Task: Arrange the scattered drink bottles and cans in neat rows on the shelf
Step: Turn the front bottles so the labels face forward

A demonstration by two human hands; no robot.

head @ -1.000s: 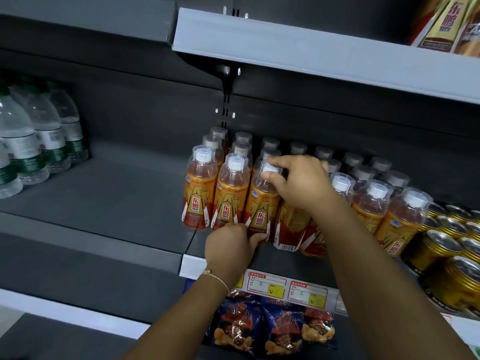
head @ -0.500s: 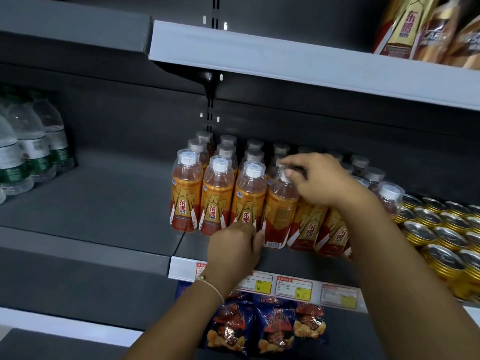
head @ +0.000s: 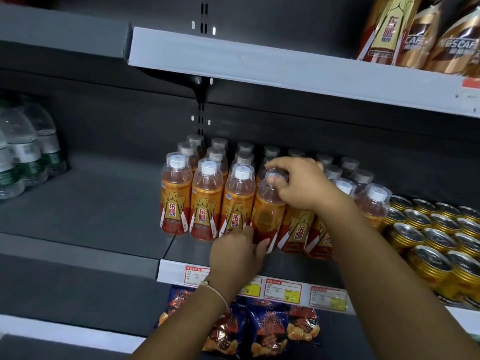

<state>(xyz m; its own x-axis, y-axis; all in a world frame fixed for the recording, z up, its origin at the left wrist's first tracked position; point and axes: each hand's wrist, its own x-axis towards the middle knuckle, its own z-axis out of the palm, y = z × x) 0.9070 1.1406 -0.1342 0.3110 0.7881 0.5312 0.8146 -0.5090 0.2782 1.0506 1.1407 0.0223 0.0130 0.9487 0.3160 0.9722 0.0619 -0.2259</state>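
We are squaring up the front row of orange drink bottles on the shelf (head: 85, 211), at the centre of the frame. Our right hand (head: 302, 184) pinches the cap end of the fourth bottle (head: 267, 216), fingers curled round its neck, while our left hand (head: 237, 252) grips its base from below, fingers wrapped against the lower label. This bottle shows its back label, unlike the three neighbours (head: 206, 203) to its left, which face forward, so we judge the step in hand is turning and seating it. The next move calls for a twist until the logo faces out, then pressing it flush beside the third bottle, before tending the bottles and gold cans (head: 439, 237) at the right of the frame.
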